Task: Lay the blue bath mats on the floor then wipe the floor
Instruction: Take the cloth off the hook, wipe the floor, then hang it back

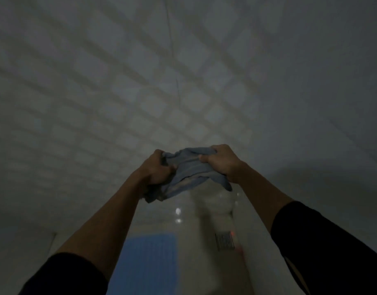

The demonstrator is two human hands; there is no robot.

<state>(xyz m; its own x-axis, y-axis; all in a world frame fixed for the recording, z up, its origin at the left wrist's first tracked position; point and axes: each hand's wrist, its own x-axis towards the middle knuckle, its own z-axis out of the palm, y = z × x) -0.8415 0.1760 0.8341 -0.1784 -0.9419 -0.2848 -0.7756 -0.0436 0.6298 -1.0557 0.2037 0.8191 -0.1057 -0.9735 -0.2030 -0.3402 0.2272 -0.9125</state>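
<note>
A blue mat [150, 262] already lies flat on the pale floor [189, 273] low in the view, between the two forearms, so the laying step looks at least partly done; no second mat shows here. Above it, held out in front at arm's length, is a crumpled blue-grey cloth [189, 173], bunched between both hands and hanging clear of the floor. The left hand [156, 169] has its fingers curled tight into one end of the cloth, and the right hand [220, 161] has its fingers closed over the other end, thumb pressed against the fabric; neither hand is spread. It looks like the cloth is being gathered or wrung ready for the wiping step. The next move would call for bringing the cloth down to the bare floor beside the mat and pressing it flat enough to wipe. The picture is dim and blurred, so the tiled wall [140, 92] behind gives little detail
</note>
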